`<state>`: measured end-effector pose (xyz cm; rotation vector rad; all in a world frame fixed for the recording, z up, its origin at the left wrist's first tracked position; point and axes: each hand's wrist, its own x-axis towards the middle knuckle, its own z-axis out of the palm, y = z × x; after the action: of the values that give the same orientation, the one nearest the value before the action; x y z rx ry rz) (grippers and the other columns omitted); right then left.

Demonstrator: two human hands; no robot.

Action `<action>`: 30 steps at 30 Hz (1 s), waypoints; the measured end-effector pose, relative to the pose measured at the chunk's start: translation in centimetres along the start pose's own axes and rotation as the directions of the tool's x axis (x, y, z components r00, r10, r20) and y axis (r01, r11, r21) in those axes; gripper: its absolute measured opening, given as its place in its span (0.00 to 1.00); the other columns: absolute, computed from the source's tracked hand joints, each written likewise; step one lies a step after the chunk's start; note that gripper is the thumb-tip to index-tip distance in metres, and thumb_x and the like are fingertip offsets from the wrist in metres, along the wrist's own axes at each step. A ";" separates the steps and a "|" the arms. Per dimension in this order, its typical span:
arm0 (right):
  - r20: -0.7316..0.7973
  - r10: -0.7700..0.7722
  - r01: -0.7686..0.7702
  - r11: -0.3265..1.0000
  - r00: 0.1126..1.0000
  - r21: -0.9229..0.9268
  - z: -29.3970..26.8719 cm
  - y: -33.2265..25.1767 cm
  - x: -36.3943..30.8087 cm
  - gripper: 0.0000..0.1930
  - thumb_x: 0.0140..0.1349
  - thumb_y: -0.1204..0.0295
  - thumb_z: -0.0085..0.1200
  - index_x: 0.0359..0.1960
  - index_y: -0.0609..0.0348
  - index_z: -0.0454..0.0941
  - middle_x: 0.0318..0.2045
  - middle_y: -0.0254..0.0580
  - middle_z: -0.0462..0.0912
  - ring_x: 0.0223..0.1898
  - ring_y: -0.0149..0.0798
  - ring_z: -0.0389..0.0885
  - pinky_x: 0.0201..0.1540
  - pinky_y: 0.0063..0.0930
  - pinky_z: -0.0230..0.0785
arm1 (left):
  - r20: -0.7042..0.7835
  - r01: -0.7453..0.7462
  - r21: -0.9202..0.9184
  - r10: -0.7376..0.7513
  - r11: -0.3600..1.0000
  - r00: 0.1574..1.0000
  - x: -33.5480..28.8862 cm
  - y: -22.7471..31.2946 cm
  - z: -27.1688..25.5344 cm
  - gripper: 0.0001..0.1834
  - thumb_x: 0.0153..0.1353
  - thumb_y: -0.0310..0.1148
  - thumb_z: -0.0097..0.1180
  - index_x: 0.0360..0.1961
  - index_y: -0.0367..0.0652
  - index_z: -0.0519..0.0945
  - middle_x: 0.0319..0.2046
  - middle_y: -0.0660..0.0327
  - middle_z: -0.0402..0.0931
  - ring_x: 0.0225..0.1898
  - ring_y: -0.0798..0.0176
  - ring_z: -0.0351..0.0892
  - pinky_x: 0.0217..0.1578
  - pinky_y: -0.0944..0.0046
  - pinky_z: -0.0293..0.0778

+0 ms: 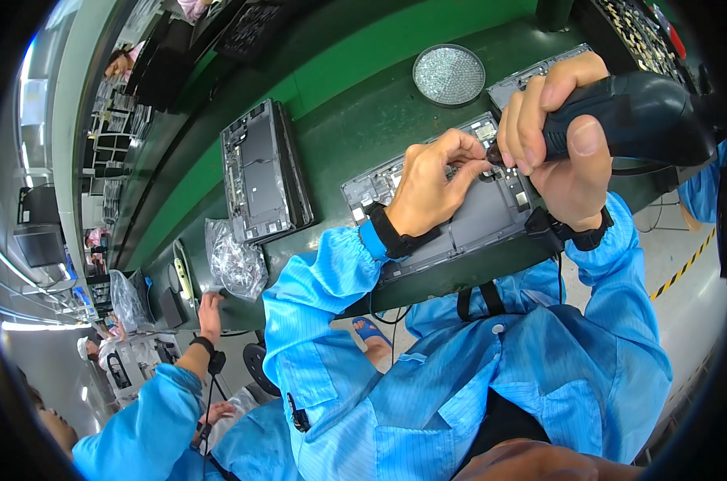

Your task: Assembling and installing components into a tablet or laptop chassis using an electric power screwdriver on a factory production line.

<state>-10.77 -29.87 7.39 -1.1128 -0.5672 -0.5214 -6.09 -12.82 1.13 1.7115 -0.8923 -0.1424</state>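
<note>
A dark electric screwdriver [632, 116] lies in my right hand [572, 164], its body in my grip and its tip pointing left. Under both hands, an opened laptop chassis [488, 212] rests on the green bench, its grey inner side up. My left hand [428, 184] hovers over the chassis with thumb and forefinger pinched together beside the screwdriver's tip. Whatever those fingertips hold is too small to make out. The tip itself is partly hidden by my fingers. Both wrists wear black bands.
Beyond the chassis stands a round dish [449, 76] of small shiny pieces. Another chassis [512, 84] lies partly behind my right hand. Leftward are a stack of laptop chassis [259, 176], a clear plastic bag [237, 260] and a co-worker's hand [210, 317] at the bench edge.
</note>
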 end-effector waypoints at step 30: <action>-0.030 0.036 -0.040 0.988 0.999 -0.151 -2.9 2.1 0.9 0.15 0.75 0.61 0.46 0.46 0.62 0.65 0.19 0.37 0.68 0.17 0.28 0.66 0.22 0.24 0.64 | 0.446 -0.349 0.321 0.184 0.881 0.876 7.8 -3.9 -3.9 0.12 0.54 0.28 0.71 0.41 0.41 0.88 0.41 0.53 0.84 0.50 0.46 0.80 0.54 0.51 0.74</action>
<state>-8.26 -31.89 5.65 -1.2566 -0.4879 -0.5522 3.36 -14.38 1.73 1.9365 -1.5518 -0.1359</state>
